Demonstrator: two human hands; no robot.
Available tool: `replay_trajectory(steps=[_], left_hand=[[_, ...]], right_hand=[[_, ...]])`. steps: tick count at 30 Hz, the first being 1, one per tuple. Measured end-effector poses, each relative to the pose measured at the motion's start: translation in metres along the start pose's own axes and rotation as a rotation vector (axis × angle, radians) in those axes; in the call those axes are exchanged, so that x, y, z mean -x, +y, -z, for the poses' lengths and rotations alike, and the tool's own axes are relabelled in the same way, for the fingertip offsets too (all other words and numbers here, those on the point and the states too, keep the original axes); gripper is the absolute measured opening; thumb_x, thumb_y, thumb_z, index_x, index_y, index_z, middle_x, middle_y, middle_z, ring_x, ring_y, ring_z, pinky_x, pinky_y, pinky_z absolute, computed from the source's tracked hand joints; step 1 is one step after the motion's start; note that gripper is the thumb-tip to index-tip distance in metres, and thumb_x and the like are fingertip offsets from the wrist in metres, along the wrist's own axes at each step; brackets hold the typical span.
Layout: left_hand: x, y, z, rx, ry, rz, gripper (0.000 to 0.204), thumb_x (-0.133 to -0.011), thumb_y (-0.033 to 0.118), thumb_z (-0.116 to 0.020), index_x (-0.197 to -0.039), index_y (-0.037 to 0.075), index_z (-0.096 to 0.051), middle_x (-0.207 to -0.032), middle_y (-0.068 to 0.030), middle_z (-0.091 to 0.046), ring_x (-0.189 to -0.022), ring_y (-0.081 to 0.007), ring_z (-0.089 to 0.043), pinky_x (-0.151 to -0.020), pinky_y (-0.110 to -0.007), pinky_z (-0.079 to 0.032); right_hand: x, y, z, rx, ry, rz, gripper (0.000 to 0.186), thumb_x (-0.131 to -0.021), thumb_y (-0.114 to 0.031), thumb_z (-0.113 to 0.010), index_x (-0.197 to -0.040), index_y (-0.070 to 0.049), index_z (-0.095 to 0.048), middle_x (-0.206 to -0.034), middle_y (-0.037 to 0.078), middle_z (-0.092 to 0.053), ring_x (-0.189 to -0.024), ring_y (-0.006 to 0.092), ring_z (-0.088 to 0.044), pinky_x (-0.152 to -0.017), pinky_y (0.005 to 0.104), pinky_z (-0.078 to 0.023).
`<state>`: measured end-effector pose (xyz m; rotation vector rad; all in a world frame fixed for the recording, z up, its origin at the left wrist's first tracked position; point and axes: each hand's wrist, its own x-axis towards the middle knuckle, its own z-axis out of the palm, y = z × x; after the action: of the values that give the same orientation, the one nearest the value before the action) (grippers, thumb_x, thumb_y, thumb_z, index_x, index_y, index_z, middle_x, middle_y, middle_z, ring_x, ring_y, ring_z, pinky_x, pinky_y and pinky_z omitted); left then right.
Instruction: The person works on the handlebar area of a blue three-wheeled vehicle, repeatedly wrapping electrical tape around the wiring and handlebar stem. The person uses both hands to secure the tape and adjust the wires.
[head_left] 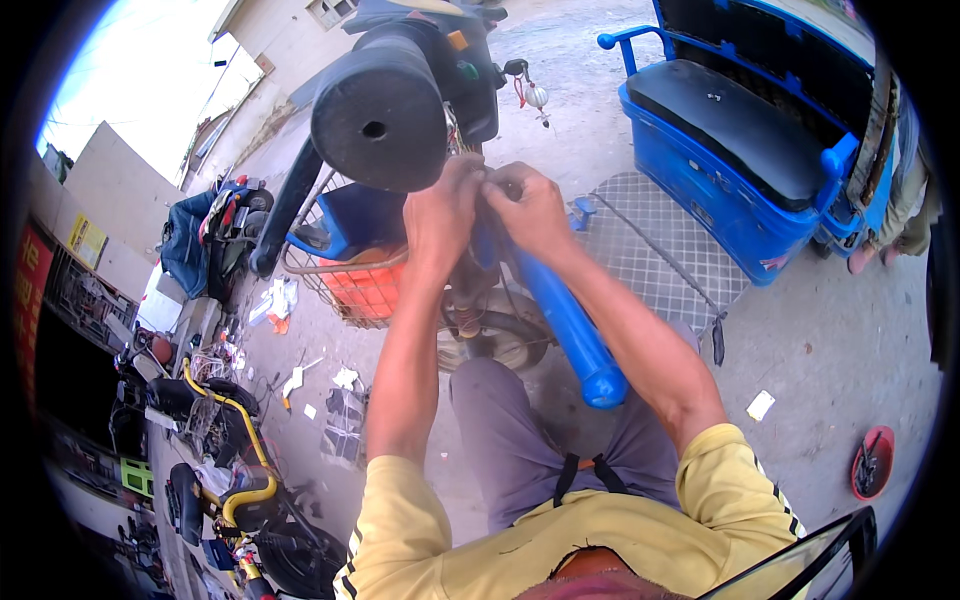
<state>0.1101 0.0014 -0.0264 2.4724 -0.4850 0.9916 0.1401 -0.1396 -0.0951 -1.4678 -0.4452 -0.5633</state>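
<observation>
Both my hands meet at the front column of a blue electric tricycle, just below its handlebar. My left hand (440,212) is closed, its fingertips pinched together beside the black handlebar grip (376,115). Close against it, my right hand (530,208) is pinched too, thumb against curled fingers. What lies between the fingertips is too small and hidden to make out. Thin wires (452,132) show just above the left fingers. Keys (536,97) on a ring hang from the handlebar housing. Below my hands run the front wheel (495,340) and a blue tube (575,335).
A wire basket (345,290) with an orange lining sits left of the column. On the right are the tricycle's patterned footboard (665,235) and black seat (720,125). A red bowl (872,462) stands at lower right. Parked yellow-framed bike (250,490) and litter lie left. Someone's legs (900,200) show far right.
</observation>
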Motion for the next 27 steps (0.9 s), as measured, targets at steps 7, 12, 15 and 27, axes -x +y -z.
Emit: replay_trajectory(steps=[7, 12, 15, 27], left_hand=[[-0.011, 0.002, 0.002, -0.095, 0.026, 0.081, 0.018, -0.104, 0.014, -0.068, -0.116, 0.003, -0.075, -0.111, -0.0173, -0.071, -0.098, -0.0414, -0.072, -0.086, -0.048, -0.056], [-0.003, 0.003, 0.006, -0.096, -0.014, -0.050, 0.013, -0.101, 0.014, -0.069, -0.110, 0.007, -0.076, -0.109, -0.0164, -0.070, -0.100, -0.0407, -0.071, -0.086, -0.049, -0.055], [-0.003, 0.005, 0.007, -0.135, -0.037, -0.133, 0.012, -0.100, 0.013, -0.070, -0.109, 0.008, -0.076, -0.107, -0.0155, -0.070, -0.099, -0.0396, -0.071, -0.085, -0.048, -0.055], [-0.007, -0.007, 0.001, 0.174, -0.082, 0.124, 0.017, -0.100, 0.017, -0.065, -0.110, 0.006, -0.074, -0.112, -0.0155, -0.071, -0.108, -0.0414, -0.070, -0.094, -0.050, -0.055]], right_hand=[[0.000, 0.004, -0.002, 0.000, 0.016, -0.024, 0.018, -0.096, -0.016, -0.075, -0.104, -0.001, -0.079, -0.102, 0.016, -0.079, -0.091, 0.0300, -0.077, -0.083, 0.0409, -0.059], [0.000, 0.004, 0.003, 0.017, 0.011, -0.015, 0.018, -0.095, -0.016, -0.076, -0.104, -0.001, -0.080, -0.104, 0.016, -0.080, -0.093, 0.0305, -0.077, -0.085, 0.0406, -0.059], [-0.001, 0.003, 0.002, 0.026, -0.010, -0.010, 0.019, -0.095, -0.017, -0.075, -0.105, -0.001, -0.080, -0.105, 0.016, -0.080, -0.093, 0.0295, -0.077, -0.085, 0.0403, -0.059], [-0.004, 0.007, 0.000, 0.035, -0.009, 0.012, 0.020, -0.094, -0.019, -0.076, -0.103, -0.002, -0.080, -0.101, 0.015, -0.080, -0.093, 0.0301, -0.078, -0.085, 0.0416, -0.059]])
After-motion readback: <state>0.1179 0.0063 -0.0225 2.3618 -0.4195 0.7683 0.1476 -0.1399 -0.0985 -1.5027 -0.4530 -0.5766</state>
